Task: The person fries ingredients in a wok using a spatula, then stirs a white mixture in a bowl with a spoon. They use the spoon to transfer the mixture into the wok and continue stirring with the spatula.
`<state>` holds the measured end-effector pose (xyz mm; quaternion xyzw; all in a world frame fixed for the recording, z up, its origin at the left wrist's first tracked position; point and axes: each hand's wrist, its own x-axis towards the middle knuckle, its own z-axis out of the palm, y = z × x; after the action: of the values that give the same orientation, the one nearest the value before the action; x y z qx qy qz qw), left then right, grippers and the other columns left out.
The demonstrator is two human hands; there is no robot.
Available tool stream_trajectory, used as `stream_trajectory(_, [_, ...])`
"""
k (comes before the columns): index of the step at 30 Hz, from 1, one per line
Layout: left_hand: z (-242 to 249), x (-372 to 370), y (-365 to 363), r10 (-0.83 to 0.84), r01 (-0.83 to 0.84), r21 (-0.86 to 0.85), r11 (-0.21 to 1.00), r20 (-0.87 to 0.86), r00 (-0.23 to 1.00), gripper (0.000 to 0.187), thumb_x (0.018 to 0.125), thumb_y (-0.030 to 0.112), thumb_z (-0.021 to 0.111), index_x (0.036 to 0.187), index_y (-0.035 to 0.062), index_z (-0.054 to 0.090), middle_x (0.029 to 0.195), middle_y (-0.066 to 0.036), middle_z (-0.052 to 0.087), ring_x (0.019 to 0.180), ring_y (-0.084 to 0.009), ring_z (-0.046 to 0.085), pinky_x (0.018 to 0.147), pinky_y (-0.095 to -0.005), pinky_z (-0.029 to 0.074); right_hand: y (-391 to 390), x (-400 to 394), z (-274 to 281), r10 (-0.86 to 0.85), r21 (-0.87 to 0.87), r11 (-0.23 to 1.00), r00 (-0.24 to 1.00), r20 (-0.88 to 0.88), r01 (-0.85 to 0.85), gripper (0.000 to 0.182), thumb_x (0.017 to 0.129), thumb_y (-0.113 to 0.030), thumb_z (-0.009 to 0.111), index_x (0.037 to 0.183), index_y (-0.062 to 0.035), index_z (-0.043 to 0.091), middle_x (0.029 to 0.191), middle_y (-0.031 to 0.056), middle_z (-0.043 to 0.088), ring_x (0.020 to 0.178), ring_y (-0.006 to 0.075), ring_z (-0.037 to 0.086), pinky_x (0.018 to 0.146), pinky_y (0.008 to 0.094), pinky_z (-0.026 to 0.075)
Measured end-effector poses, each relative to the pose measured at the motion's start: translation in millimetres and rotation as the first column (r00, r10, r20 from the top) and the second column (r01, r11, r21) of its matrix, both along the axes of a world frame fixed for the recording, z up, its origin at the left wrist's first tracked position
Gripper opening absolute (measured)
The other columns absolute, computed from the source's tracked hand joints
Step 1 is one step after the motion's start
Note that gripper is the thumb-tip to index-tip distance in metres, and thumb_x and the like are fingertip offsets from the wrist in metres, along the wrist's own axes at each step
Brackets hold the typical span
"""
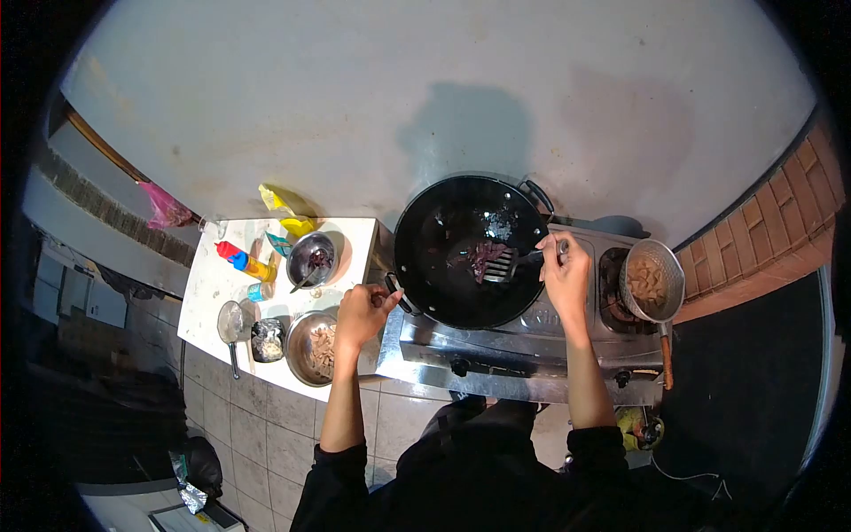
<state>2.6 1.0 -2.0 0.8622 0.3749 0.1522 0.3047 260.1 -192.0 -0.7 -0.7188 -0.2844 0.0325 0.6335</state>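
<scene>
Over on the stove (421, 350), the big black wok (461, 301) is basically front and center for me. I've got the slotted turner (501, 265) in my right hand (565, 270), its handle pinched between thumb and curled fingers, with the head down inside the wok against a small heap of dark reddish-purple pieces (484, 255). There's a shiny patch on the wok's inside wall just above the heap.

My left hand (361, 315) is at the wok's left handle (393, 284), thumb and fingers bent toward it. From up here I can't tell if they're really closed on it or just resting there.

To the right, a dented metal saucepan (681, 284) with brown chunks (647, 282) in it sits on the other burner, wooden grip pointing back toward me.

Left side is the white table (208, 306): small steel bowl (330, 257) with some dark bits and a spoon, larger steel bowl (297, 341) of pale strips (324, 350) near my left hand, black dish (257, 352) with whitish stuff, strainer (231, 321), a little jar (260, 292), red, blue and yellow bottles (255, 267), plus a yellow packet (284, 208) by the wall.
</scene>
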Motion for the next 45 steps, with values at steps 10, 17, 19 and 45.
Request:
stream_trajectory(10, [1, 0, 1, 0.008, -0.008, -0.021, 1.000, -0.028, 1.000, 0.038, 0.080, 0.034, 0.072, 0.073, -0.0027, 0.067, 0.053, -0.013, 0.055, 0.049, -0.0271, 0.054, 0.052, -0.0363, 0.043, -7, -5, 11, -0.058, -0.110, 0.991, 0.987, 0.148, 0.074, 0.015, 0.088, -0.007, 0.059, 0.077, 0.0032, 0.057, 0.057, 0.0085, 0.055, 0.049, 0.0093, 0.045, 0.048, 0.0293, 0.036])
stream_trajectory(17, [2, 2, 1, 0.020, -0.021, -0.026, 0.999, -0.050, 0.999, 0.039, 0.080, 0.035, 0.072, 0.073, -0.0027, 0.067, 0.054, -0.014, 0.056, 0.050, -0.0284, 0.056, 0.054, -0.0363, 0.045, 18, -11, 2, -0.075, 0.068, 0.995, 0.996, 0.038, 0.072, 0.016, 0.089, -0.007, 0.059, 0.077, 0.0031, 0.057, 0.056, 0.0067, 0.055, 0.048, 0.0093, 0.051, 0.046, 0.0286, 0.038])
stream_trajectory(19, [1, 2, -1, 0.017, -0.018, -0.017, 1.000, -0.037, 0.999, 0.039, 0.080, 0.035, 0.072, 0.073, -0.0029, 0.067, 0.054, -0.014, 0.056, 0.050, -0.0285, 0.056, 0.054, -0.0363, 0.045, 31, -15, -4, -0.022, 0.121, 0.992, 0.997, -0.077, 0.031, 0.017, 0.091, -0.008, 0.058, 0.077, 0.0018, 0.058, 0.055, 0.0052, 0.054, 0.045, 0.0076, 0.049, 0.044, 0.0279, 0.037])
stream_trajectory(45, [12, 1, 1, -0.024, 0.017, -0.061, 0.998, -0.106, 0.994, 0.038, 0.081, 0.036, 0.070, 0.082, -0.0026, 0.071, 0.066, -0.019, 0.065, 0.061, -0.0252, 0.064, 0.060, -0.0358, 0.048, 42, -10, -21, 0.010, 0.157, 0.988, 0.995, -0.097, 0.005, 0.019, 0.092, -0.010, 0.056, 0.078, 0.0019, 0.058, 0.057, 0.0051, 0.055, 0.043, 0.0088, 0.052, 0.042, 0.0273, 0.037])
